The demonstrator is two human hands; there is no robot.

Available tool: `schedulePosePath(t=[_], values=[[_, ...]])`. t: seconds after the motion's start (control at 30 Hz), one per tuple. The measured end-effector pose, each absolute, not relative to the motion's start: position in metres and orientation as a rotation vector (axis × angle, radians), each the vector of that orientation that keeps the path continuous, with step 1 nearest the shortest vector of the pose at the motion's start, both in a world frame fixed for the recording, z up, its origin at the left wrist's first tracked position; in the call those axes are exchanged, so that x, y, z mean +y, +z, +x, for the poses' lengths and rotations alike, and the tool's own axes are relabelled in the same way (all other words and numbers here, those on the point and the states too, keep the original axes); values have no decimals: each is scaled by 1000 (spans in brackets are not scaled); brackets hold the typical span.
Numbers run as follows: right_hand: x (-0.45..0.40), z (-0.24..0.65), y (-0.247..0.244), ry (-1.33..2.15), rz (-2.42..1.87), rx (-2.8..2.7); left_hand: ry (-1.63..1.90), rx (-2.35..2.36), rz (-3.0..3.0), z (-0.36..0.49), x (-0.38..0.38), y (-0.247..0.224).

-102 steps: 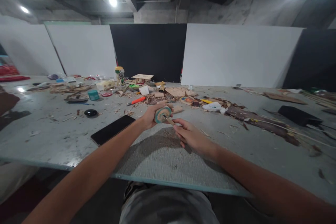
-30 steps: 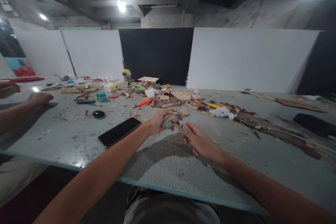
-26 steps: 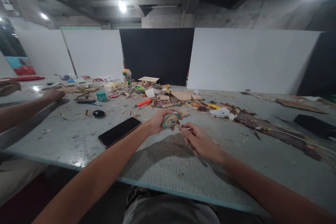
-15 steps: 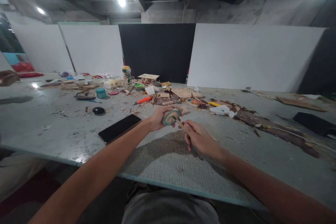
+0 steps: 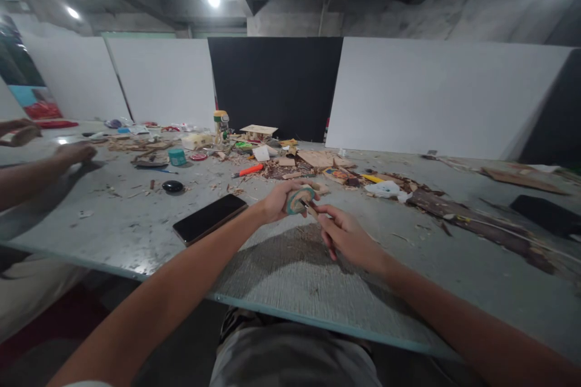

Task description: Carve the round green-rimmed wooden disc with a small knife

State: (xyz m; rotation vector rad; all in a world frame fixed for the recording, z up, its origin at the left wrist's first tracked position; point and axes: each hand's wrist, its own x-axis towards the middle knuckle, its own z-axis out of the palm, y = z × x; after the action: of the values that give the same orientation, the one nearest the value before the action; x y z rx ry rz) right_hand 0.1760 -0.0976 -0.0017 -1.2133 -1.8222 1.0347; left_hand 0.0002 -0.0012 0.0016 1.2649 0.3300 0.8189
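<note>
A small tool [image 5: 311,211] is gripped near its front by the closed fingers of the right hand [image 5: 342,233], its dark tip brought to the face of the disc [image 5: 296,198]; whether the tip bites cannot be told. The disc, green-rimmed and tilted, is clasped by the curled fingers of the left hand [image 5: 273,201], raised above the table [image 5: 281,275]. For good control, light strokes seem best, with the disc held firmly and turned to suit the tip. The left fingertips should be kept behind the rim, out of the tool's line, since a slip could cut them. The forearms could be braced on the table, clear of the phone [image 5: 209,217].
</note>
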Motion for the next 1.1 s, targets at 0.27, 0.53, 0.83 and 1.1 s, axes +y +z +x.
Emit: schedulePosePath(t=[0.27, 0.53, 0.83, 1.1], values=[[-100, 175, -2, 1022, -1224, -1812, 826, 333, 1325, 1, -1, 0], [-100, 177, 0, 831, -1246, -1905, 835, 372, 1468, 1, -3, 2], [-100, 171, 0, 981, -1244, -1838, 870, 472, 1769, 1, -1, 1], [-98, 170, 9, 668, -1172, -1942, 899, 512, 1698, 2, -10, 9]])
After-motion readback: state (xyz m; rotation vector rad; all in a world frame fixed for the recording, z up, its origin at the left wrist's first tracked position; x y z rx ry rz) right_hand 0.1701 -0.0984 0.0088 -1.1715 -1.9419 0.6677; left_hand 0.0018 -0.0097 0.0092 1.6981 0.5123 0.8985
